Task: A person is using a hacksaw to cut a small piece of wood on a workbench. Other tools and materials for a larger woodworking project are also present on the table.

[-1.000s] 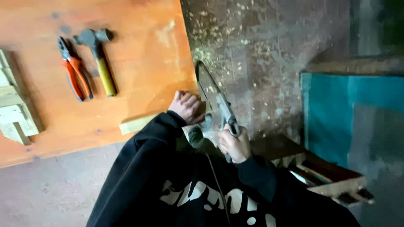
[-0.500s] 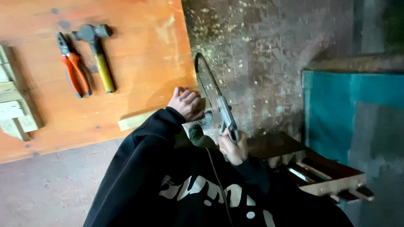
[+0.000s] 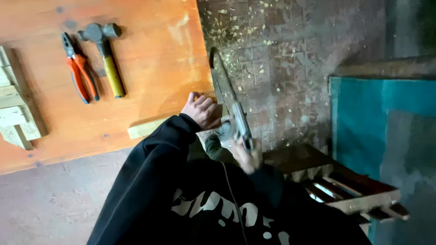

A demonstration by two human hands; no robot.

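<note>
My left hand (image 3: 202, 110) presses down on a pale wooden bar (image 3: 146, 128) that lies along the near edge of the orange tabletop (image 3: 150, 50), its end at the table's right corner. My right hand (image 3: 245, 156) is closed around the grey handle of a hacksaw (image 3: 229, 97). The saw's thin frame and blade run away from me along the table's right edge, just past the end of the bar. Black sleeves cover both my arms.
Orange-handled pliers (image 3: 79, 72) and a hammer with a yellow handle (image 3: 106, 56) lie on the table's far left. Stacked pale wood blocks (image 3: 16, 113) sit at its left edge. Sawdust litters the brick floor (image 3: 281, 54). A wooden pallet (image 3: 354, 190) and teal panel (image 3: 381, 122) stand right.
The hacksaw has slid back toward me with my right hand, along the table's edge. My left hand stays on the wooden bar.
</note>
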